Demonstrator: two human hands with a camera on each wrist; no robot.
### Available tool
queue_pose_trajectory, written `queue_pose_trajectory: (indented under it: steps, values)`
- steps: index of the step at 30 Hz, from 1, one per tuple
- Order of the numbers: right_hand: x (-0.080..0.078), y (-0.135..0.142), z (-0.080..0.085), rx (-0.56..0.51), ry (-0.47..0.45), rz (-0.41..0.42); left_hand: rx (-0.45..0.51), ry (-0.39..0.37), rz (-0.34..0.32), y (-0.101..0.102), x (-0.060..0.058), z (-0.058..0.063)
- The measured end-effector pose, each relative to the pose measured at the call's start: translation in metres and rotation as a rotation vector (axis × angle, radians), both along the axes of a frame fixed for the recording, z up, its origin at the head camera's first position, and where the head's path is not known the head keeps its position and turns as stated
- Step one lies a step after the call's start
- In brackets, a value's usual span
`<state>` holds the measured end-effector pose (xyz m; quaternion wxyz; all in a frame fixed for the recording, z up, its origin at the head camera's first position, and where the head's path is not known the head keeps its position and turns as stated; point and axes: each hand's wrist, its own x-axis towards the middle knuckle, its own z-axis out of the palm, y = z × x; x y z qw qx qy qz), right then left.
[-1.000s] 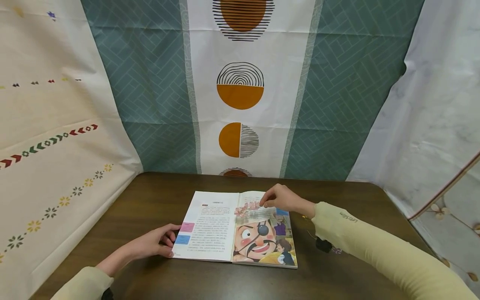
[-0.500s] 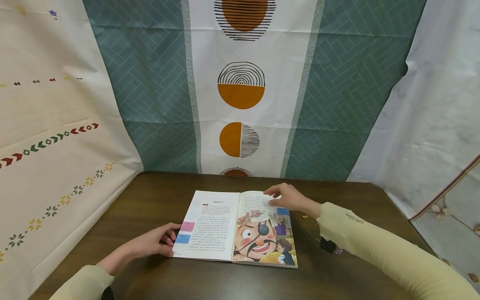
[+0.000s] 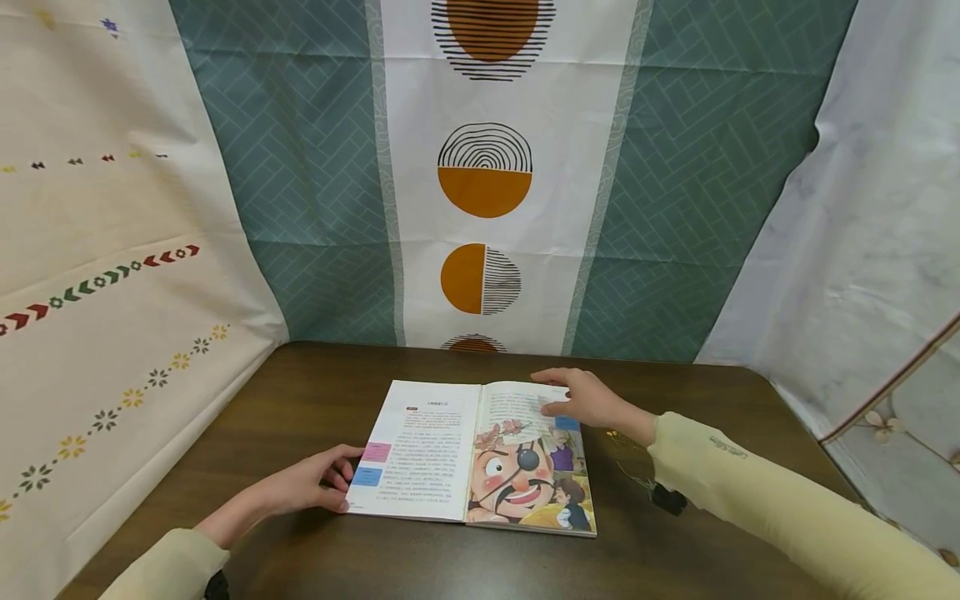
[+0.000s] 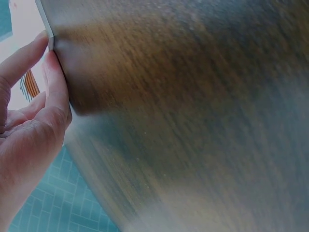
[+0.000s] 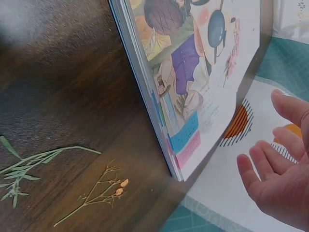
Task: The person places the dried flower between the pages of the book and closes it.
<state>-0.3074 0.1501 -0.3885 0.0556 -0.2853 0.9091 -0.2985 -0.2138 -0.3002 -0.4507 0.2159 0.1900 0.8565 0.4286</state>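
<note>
An open picture book (image 3: 420, 467) lies on the brown table, its left page mostly text and its right page bearing a cartoon pirate. A small pink flower sprig (image 3: 498, 432) rests on the right page beside the spine, just above the pirate's head; the right wrist view also shows the sprig (image 5: 232, 63). My left hand (image 3: 307, 482) holds the left page's outer edge near the lower corner, thumb and fingers at the rim. Over the upper right of the book, my right hand (image 3: 596, 400) is spread with thumb and fingers apart, holding nothing.
Right of the book, a green leafy sprig (image 5: 19, 171) and a dried sprig with yellow buds (image 5: 104, 191) lie on the table (image 3: 330, 392). My right forearm partly covers them in the head view. A patterned cloth (image 3: 480, 283) hangs behind.
My right hand has let go of the pink flower sprig on the right page and drawn back to the right, its fingers spreading. My left hand stays at the book's edge.
</note>
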Motion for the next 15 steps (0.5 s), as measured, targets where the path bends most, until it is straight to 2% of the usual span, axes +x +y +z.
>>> queue_pose_trajectory:
  steps: [3, 10, 15]
  values:
    - [0.005, 0.004, 0.0, -0.029, 0.028, 0.008, 0.009, 0.0, -0.003, 0.0, 0.0, -0.001]
    - [0.023, 0.009, -0.008, -0.04, 0.105, -0.067, 0.01, -0.007, 0.003, 0.001, -0.002, -0.001]
    - [0.037, 0.011, -0.017, -0.069, 0.147, -0.079, -0.004, 0.001, 0.002, 0.001, -0.003, -0.001]
